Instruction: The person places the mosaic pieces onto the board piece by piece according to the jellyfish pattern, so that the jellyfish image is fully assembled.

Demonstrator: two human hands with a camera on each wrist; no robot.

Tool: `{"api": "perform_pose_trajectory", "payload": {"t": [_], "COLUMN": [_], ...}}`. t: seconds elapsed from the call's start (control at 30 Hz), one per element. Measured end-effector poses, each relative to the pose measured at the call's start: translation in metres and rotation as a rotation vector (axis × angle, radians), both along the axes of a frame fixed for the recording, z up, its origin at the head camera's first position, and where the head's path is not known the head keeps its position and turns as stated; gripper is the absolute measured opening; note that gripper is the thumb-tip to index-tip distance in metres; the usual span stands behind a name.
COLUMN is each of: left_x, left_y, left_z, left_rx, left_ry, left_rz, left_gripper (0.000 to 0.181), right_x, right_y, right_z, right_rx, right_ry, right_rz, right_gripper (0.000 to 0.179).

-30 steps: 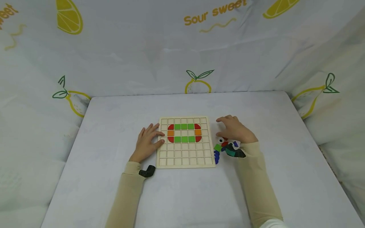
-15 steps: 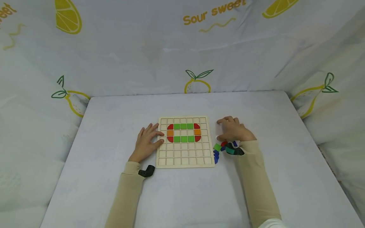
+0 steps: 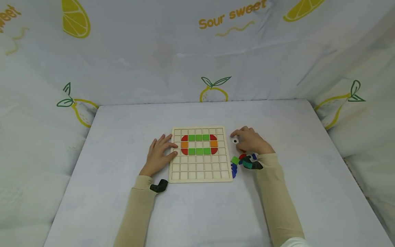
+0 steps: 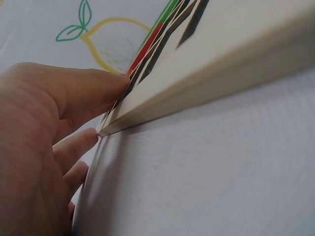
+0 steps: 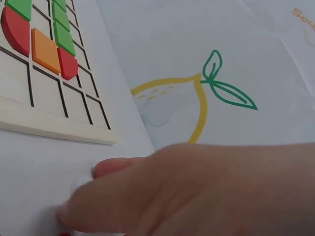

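Note:
A pale wooden grid board (image 3: 200, 167) lies flat on the table. Red corner pieces (image 3: 213, 151), green squares (image 3: 199, 137) and orange squares (image 3: 214, 144) form a ring in its cells. My left hand (image 3: 158, 156) rests at the board's left edge with fingers spread, thumb and a finger touching it; the left wrist view shows the thumb (image 4: 98, 86) on the border. Right of the board, my right hand (image 3: 250, 141) pinches a white eye piece (image 3: 235, 141) with a black dot between thumb and index finger. In the right wrist view, the hand mostly hides that piece.
Beside the board's right edge lie loose pieces: a green square (image 3: 235, 160), several blue pieces (image 3: 234, 170) and a red piece (image 3: 242, 156). The right wrist's dark camera (image 3: 252, 163) partly covers this pile. A white printed curtain (image 3: 148, 68) stands behind the table (image 3: 123, 130).
My right hand has come down to the pile, closed on the white eye piece and shifted it away from the pile, up and slightly left. The left hand and the board stay put.

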State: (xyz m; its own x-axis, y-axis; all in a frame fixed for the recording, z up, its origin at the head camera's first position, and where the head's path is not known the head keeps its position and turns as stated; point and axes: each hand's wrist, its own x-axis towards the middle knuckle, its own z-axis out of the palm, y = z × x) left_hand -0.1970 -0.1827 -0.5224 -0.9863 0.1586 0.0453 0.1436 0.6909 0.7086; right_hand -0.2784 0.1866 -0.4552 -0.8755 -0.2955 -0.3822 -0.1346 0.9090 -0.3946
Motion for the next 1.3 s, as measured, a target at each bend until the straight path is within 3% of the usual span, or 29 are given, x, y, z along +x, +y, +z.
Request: {"api": "perform_pose_trajectory", "payload": {"t": [0.1, 0.33, 0.77, 1.1, 1.3], "left_x": [0.000, 0.000, 0.001, 0.000, 0.000], "left_y": [0.000, 0.000, 0.001, 0.002, 0.002], "left_z": [0.000, 0.000, 0.005, 0.004, 0.005], "left_rx": [-0.006, -0.001, -0.001, 0.008, 0.009], "left_ry": [0.001, -0.005, -0.016, -0.009, -0.008], "left_rz": [0.002, 0.001, 0.001, 0.001, 0.004], "left_gripper": [0.022, 0.021, 0.022, 0.023, 0.022], "right_x": [0.000, 0.000, 0.002, 0.008, 0.014], "right_y": [-0.003, -0.007, -0.028, -0.051, -0.064], "right_z": [-0.001, -0.003, -0.004, -0.012, -0.016], "right_rx": [-0.020, -0.044, -0.212, -0.318, -0.294], "right_ry": [-0.001, 0.031, 0.133, 0.148, 0.208], "right_rz": [0.023, -0.004, 0.002, 0.095, 0.166], "right_gripper": [0.047, 0.035, 0.031, 0.027, 0.027]}}
